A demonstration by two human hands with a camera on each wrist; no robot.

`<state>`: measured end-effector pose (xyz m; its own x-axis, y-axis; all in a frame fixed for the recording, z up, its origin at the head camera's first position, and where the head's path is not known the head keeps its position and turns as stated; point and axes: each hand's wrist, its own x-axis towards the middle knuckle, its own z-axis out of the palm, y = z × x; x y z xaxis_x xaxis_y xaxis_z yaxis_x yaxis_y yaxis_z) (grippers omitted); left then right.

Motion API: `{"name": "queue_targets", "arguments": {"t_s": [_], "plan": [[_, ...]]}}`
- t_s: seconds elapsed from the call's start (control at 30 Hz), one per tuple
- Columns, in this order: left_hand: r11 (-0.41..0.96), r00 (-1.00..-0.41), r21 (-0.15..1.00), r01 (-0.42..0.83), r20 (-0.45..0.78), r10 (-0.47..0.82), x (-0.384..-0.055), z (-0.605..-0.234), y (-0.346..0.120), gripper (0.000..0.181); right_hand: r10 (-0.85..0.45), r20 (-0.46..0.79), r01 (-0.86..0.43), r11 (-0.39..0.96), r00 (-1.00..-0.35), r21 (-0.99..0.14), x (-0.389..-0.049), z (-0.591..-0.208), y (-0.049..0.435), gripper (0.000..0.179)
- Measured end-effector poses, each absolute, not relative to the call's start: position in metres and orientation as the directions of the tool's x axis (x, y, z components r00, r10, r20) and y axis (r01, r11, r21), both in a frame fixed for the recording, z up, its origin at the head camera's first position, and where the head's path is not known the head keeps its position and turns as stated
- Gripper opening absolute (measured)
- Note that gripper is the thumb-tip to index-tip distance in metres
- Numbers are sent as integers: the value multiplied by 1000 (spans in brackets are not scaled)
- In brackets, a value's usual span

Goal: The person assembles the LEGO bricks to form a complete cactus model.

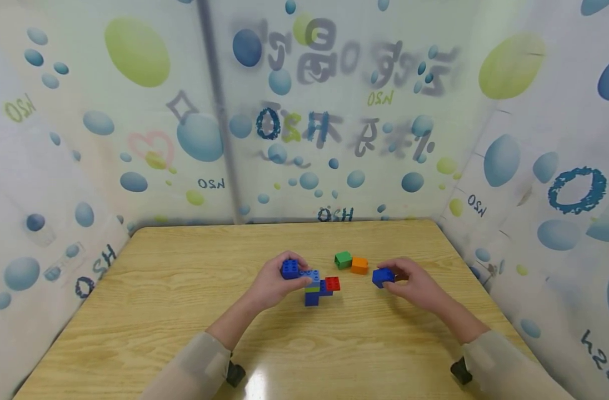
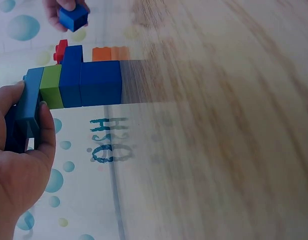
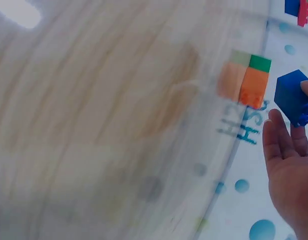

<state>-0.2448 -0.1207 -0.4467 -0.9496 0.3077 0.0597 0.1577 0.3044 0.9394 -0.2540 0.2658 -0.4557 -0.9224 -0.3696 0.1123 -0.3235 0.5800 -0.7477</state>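
Note:
My left hand point(image 1: 270, 284) grips the upper part of a toy-brick assembly, thumb against its light blue brick point(image 1: 312, 275). Under that come a lime green brick point(image 2: 51, 87) and dark blue bricks point(image 2: 100, 83). A red brick point(image 1: 332, 283) sticks out on the right side, and another dark blue brick point(image 1: 290, 269) sits at the left between thumb and fingers. To the right, a single blue brick point(image 1: 383, 277) is pinched between the thumb and fingers of my right hand point(image 1: 418, 286). Its studs point(image 3: 306, 114) show in the right wrist view.
On the wooden table point(image 1: 159, 300), a green brick point(image 1: 343, 259) and an orange brick point(image 1: 359, 265) lie side by side between and beyond the hands. A patterned curtain point(image 1: 304, 183) hangs behind the table's far edge and along both sides.

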Motion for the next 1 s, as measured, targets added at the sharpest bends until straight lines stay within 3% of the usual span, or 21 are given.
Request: {"name": "queue_targets", "arguments": {"t_s": [0.27,0.57,1.0], "plan": [[306,-949,938,162,63,310,-245,-447,-121,31,-397,116,-334,538,-910,-774,-253,-448,240,46],[302,-947,939,164,65,313,-245,-447,-121,32,-397,85,-293,500,-914,-815,-255,-444,212,41],[283,-943,943,174,77,323,-244,-447,-121,32,-442,106,-332,474,-891,-815,-253,-442,187,39]]}}
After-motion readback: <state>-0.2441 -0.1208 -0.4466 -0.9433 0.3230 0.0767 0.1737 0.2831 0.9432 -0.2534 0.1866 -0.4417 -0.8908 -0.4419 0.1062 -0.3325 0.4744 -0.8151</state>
